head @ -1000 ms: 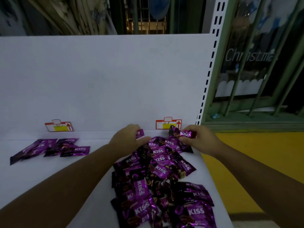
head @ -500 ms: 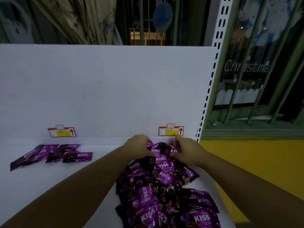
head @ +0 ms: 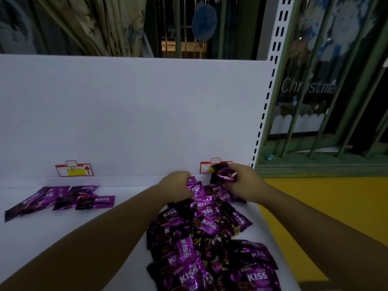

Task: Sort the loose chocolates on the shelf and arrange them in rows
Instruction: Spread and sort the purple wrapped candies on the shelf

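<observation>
Since a moment ago the right hand (head: 245, 181) has come up off the heap and now sits higher, in front of the right price tag (head: 206, 167), with its fingers curled round a crumpled bunch (head: 223, 174) of purple chocolates. The left hand (head: 177, 186) has stayed at the far end of the heap.

Closest to me, the pile (head: 210, 238) of loose purple chocolates lies jumbled on the right part of the white shelf (head: 63, 232), wrappers overlapping at all angles and running right down to the near edge. Both bare forearms reach over it from the near side. At its far end the left hand has thumb and fingers curled onto a single packet (head: 194, 185) that still touches the others. The bunch in the right hand is clear of the pile, just above its far corner.

Well apart to the left, a short row (head: 63, 199) of the same chocolates lies flat near the back of the shelf, overlapping side by side. Behind it, the left price tag (head: 73, 170) is fixed to the foot of the white back panel (head: 136, 112). A slotted post (head: 270, 80) stands at the panel's right edge. Past that are a yellow floor (head: 325, 206), a barred window (head: 308, 89) lettered "Christmas", and a curtain (head: 100, 24).
</observation>
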A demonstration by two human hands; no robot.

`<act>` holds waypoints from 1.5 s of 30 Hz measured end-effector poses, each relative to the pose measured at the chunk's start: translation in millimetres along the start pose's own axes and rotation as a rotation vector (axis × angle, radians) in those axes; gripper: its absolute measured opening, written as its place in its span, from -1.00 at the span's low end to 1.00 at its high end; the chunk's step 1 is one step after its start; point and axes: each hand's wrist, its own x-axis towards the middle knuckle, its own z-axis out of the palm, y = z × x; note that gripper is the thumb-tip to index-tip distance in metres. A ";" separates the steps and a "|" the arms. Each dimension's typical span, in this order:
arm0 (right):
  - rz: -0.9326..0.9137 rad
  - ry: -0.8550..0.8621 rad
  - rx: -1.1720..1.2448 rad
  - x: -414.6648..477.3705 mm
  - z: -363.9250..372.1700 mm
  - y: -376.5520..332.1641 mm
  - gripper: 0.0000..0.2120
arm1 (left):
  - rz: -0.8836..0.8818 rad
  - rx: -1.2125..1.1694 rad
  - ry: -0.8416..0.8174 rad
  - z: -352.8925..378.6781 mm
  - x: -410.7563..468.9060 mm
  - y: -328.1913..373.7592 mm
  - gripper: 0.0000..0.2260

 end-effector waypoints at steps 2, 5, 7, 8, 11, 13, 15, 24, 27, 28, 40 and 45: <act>0.093 0.044 0.137 -1.7 -11.2 4.4 -0.79 | -0.002 -0.019 0.031 0.8 1.2 1.4 -0.81; 0.220 0.033 0.240 -4.5 -23.3 12.8 -0.80 | -0.037 -0.062 0.015 2.9 3.6 5.0 -0.73; 0.282 -0.040 0.263 -7.5 -27.2 19.1 -0.82 | -0.053 -0.059 -0.028 3.5 4.5 7.2 -0.72; 0.287 -0.082 0.255 -9.3 -27.4 22.8 -0.85 | -0.052 -0.045 -0.055 4.0 5.3 7.6 -0.74; 0.215 -0.141 0.133 -14.6 -26.9 29.7 -0.88 | -0.024 -0.002 -0.094 3.8 6.7 9.8 -0.81; 0.189 -0.121 0.082 -15.0 -25.5 32.9 -0.78 | 0.016 0.015 -0.076 3.1 7.5 13.6 -0.84; 0.209 -0.109 0.144 -14.6 -25.2 36.2 -0.66 | 0.045 0.018 -0.056 3.2 7.4 18.2 -0.86; 0.318 -0.196 0.097 -15.8 -28.0 39.5 -0.65 | 0.049 0.135 -0.073 5.6 9.0 15.4 -0.75; 0.293 -0.197 0.089 -18.4 -27.6 39.7 -0.60 | 0.061 0.130 -0.056 5.9 5.8 14.6 -0.76; 0.274 -0.192 0.093 -18.5 -27.5 40.6 -0.60 | 0.073 0.109 -0.031 4.7 4.6 14.7 -0.78; 0.212 -0.243 0.317 -22.3 -41.3 31.8 -0.68 | -0.032 -0.272 -0.054 -36.4 -12.8 11.1 -0.90; 0.228 -0.230 0.506 -20.4 -30.9 24.7 -0.78 | -0.104 -0.738 -0.120 -32.8 -20.2 22.6 -0.82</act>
